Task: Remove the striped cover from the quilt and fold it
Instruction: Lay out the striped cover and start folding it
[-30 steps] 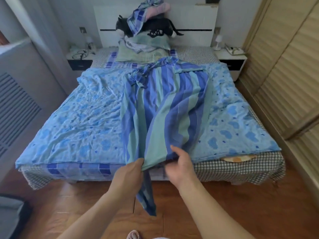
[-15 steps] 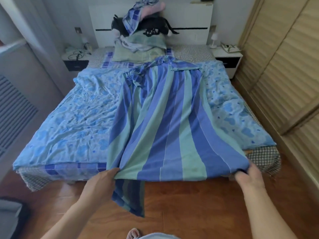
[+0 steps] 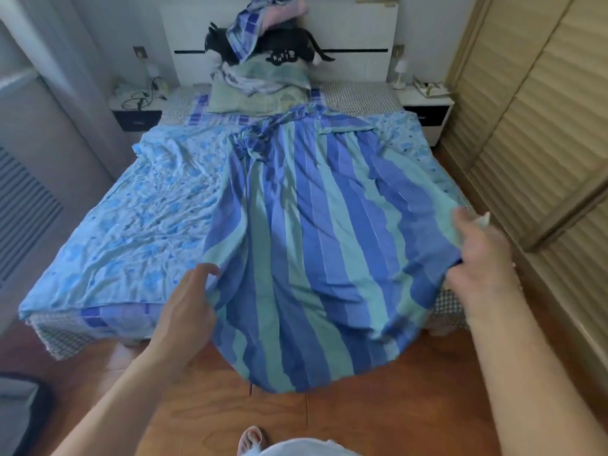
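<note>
Both of my hands grip the striped cover (image 3: 306, 245): the left hand (image 3: 189, 302) pinches its left edge, the right hand (image 3: 478, 255) its right edge. It lies spread along the bed over the blue patterned quilt (image 3: 131, 225), its near end hanging toward the wooden floor (image 3: 362, 419). Pillows (image 3: 263, 90) and a black cat plush (image 3: 289, 47) pile against the headboard (image 3: 355, 31); wardrobe doors (image 3: 543, 126) stand close on my right.
</note>
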`<move>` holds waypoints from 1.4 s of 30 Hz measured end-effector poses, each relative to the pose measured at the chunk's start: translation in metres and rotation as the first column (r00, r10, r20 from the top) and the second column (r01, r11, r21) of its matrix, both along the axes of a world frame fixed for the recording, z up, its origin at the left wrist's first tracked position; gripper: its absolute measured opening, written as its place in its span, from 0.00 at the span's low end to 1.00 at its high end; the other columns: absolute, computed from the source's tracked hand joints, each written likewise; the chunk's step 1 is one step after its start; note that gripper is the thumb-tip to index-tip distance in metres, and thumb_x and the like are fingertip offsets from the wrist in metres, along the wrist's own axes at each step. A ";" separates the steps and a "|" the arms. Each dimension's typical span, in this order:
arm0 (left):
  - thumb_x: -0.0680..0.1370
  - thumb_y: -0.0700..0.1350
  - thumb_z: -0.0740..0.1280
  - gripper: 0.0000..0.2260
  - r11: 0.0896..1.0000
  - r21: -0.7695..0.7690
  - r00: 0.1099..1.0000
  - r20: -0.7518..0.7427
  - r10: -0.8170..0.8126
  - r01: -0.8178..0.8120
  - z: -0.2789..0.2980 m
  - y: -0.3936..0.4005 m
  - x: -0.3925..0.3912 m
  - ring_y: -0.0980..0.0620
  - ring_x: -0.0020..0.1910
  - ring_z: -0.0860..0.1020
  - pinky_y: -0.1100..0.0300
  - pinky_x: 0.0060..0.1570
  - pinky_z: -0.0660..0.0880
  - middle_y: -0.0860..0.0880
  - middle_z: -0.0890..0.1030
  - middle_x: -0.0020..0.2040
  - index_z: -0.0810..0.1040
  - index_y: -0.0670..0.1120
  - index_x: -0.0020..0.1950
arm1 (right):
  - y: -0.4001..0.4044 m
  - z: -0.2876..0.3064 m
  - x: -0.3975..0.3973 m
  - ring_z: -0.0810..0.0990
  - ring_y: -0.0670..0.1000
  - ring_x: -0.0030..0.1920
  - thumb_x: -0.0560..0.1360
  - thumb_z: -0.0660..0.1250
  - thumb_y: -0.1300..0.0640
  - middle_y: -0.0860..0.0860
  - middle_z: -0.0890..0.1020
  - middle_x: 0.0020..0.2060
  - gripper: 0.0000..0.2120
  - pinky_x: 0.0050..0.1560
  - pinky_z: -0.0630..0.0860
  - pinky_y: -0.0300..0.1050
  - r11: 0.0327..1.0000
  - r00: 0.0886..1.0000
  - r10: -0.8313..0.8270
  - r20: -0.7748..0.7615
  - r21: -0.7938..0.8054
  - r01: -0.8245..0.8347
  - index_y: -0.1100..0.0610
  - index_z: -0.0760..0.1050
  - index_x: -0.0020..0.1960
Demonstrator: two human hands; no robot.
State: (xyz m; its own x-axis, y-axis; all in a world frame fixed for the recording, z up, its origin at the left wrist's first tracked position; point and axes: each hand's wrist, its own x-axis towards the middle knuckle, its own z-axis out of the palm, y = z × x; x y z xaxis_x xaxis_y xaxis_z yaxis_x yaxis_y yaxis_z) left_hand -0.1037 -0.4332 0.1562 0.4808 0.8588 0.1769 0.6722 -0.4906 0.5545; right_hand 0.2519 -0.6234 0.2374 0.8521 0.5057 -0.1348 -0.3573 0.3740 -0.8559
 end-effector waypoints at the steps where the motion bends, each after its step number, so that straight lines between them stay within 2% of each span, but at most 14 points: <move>1: 0.68 0.30 0.61 0.28 0.998 -0.014 0.994 0.093 0.064 -0.063 0.016 -0.004 0.007 0.59 0.40 0.71 0.54 0.37 0.66 0.55 0.72 0.42 0.67 0.60 0.56 | 0.009 -0.006 -0.015 0.84 0.54 0.45 0.78 0.69 0.58 0.54 0.85 0.44 0.03 0.45 0.81 0.49 0.995 0.997 0.061 0.047 -0.088 -0.057 0.57 0.80 0.50; 3: 0.70 0.31 0.59 0.25 0.981 -0.063 0.936 0.295 0.193 -0.183 0.036 -0.011 0.011 0.61 0.40 0.71 0.56 0.38 0.68 0.55 0.70 0.40 0.66 0.61 0.54 | 0.029 -0.023 -0.056 0.77 0.52 0.34 0.77 0.70 0.60 0.52 0.79 0.32 0.05 0.35 0.74 0.44 0.938 0.962 0.258 0.092 -0.263 -0.226 0.55 0.77 0.42; 7: 0.77 0.33 0.60 0.18 0.914 -0.160 0.808 0.427 0.405 -0.374 0.033 -0.018 -0.006 0.65 0.38 0.72 0.72 0.38 0.68 0.53 0.69 0.42 0.66 0.52 0.61 | 0.040 -0.074 -0.127 0.74 0.55 0.37 0.78 0.69 0.59 0.59 0.78 0.36 0.03 0.40 0.69 0.51 0.815 0.909 0.402 -0.112 -0.408 -0.411 0.59 0.77 0.47; 11: 0.76 0.41 0.70 0.14 0.723 -0.406 0.721 0.192 0.666 -0.559 -0.010 -0.020 -0.046 0.51 0.41 0.75 0.56 0.42 0.70 0.53 0.73 0.42 0.74 0.46 0.61 | 0.031 -0.105 -0.147 0.81 0.51 0.38 0.75 0.72 0.58 0.53 0.83 0.38 0.04 0.39 0.75 0.44 0.713 0.943 0.323 -0.076 -0.635 -0.296 0.57 0.79 0.48; 15: 0.69 0.38 0.74 0.01 0.607 -0.498 0.728 -0.075 0.681 -0.619 -0.039 -0.035 -0.083 0.47 0.28 0.77 0.60 0.26 0.71 0.50 0.77 0.25 0.84 0.42 0.37 | 0.028 -0.109 -0.144 0.79 0.51 0.36 0.71 0.73 0.61 0.53 0.82 0.36 0.04 0.33 0.72 0.40 0.675 0.955 0.294 0.037 -0.715 -0.180 0.58 0.78 0.42; 16: 0.69 0.38 0.74 0.05 0.593 -0.520 0.750 -0.154 0.643 -0.615 -0.043 -0.038 -0.088 0.48 0.25 0.76 0.62 0.23 0.69 0.50 0.76 0.21 0.82 0.42 0.32 | 0.028 -0.108 -0.142 0.79 0.51 0.35 0.70 0.73 0.61 0.52 0.81 0.34 0.05 0.30 0.72 0.38 0.672 0.957 0.282 0.076 -0.728 -0.140 0.57 0.78 0.40; 18: 0.70 0.41 0.72 0.10 0.613 -0.569 0.828 -0.267 0.493 -0.548 -0.047 -0.042 -0.092 0.49 0.23 0.75 0.64 0.25 0.69 0.49 0.76 0.22 0.79 0.43 0.29 | 0.026 -0.104 -0.137 0.79 0.50 0.35 0.70 0.73 0.61 0.50 0.80 0.33 0.06 0.27 0.70 0.35 0.680 0.963 0.221 0.157 -0.733 -0.037 0.55 0.77 0.37; 20: 0.74 0.45 0.71 0.10 0.694 -0.555 0.889 -0.268 0.373 -0.458 -0.039 -0.042 -0.085 0.51 0.25 0.75 0.62 0.27 0.69 0.50 0.79 0.27 0.79 0.44 0.34 | 0.020 -0.097 -0.125 0.81 0.53 0.38 0.70 0.73 0.59 0.50 0.80 0.33 0.06 0.33 0.74 0.41 0.681 0.966 0.130 0.225 -0.728 0.078 0.54 0.76 0.37; 24: 0.72 0.59 0.71 0.13 0.787 -0.585 0.959 0.050 0.277 -0.197 -0.003 -0.052 -0.051 0.55 0.32 0.81 0.58 0.31 0.75 0.51 0.83 0.34 0.80 0.50 0.40 | 0.013 -0.067 -0.114 0.82 0.53 0.38 0.70 0.72 0.50 0.48 0.80 0.32 0.07 0.42 0.80 0.50 0.733 0.922 0.013 0.386 -0.632 0.254 0.51 0.76 0.39; 28: 0.67 0.63 0.71 0.16 0.719 -0.694 0.946 0.261 0.193 0.045 0.030 -0.069 0.007 0.51 0.35 0.82 0.54 0.41 0.77 0.52 0.83 0.35 0.79 0.51 0.41 | 0.034 -0.045 -0.169 0.78 0.38 0.32 0.72 0.73 0.51 0.40 0.82 0.32 0.05 0.32 0.72 0.30 0.803 0.821 0.374 0.431 -0.594 -0.054 0.49 0.79 0.40; 32: 0.68 0.52 0.71 0.07 0.781 -0.620 0.917 0.350 0.193 0.073 0.049 -0.068 0.035 0.54 0.35 0.77 0.51 0.41 0.73 0.53 0.80 0.34 0.80 0.50 0.42 | 0.042 -0.049 -0.195 0.80 0.39 0.36 0.73 0.73 0.61 0.44 0.84 0.35 0.06 0.36 0.73 0.28 0.794 0.834 0.477 0.279 -0.544 -0.272 0.50 0.80 0.41; 36: 0.78 0.39 0.70 0.07 0.563 -0.798 0.747 0.507 0.431 0.217 0.051 -0.077 0.045 0.41 0.47 0.81 0.41 0.54 0.76 0.39 0.83 0.47 0.80 0.39 0.54 | 0.043 -0.047 -0.195 0.85 0.49 0.46 0.76 0.70 0.66 0.53 0.86 0.43 0.07 0.46 0.81 0.39 0.871 0.912 0.395 0.110 -0.362 -0.334 0.55 0.82 0.49; 39: 0.78 0.36 0.69 0.08 0.509 -0.829 0.711 0.500 0.494 0.230 0.049 -0.091 0.054 0.38 0.50 0.83 0.44 0.57 0.78 0.38 0.85 0.49 0.81 0.39 0.57 | 0.043 -0.050 -0.199 0.83 0.65 0.54 0.78 0.66 0.66 0.63 0.85 0.48 0.08 0.60 0.78 0.62 0.854 0.889 0.458 -0.009 -0.273 -0.442 0.62 0.82 0.53; 42: 0.77 0.31 0.67 0.12 0.416 -0.858 0.688 0.497 0.528 0.301 0.050 -0.095 0.056 0.38 0.53 0.84 0.46 0.57 0.78 0.37 0.85 0.52 0.80 0.39 0.59 | 0.039 -0.055 -0.202 0.83 0.63 0.53 0.80 0.65 0.62 0.61 0.85 0.48 0.08 0.60 0.76 0.65 0.851 0.889 0.457 -0.022 -0.278 -0.445 0.60 0.83 0.53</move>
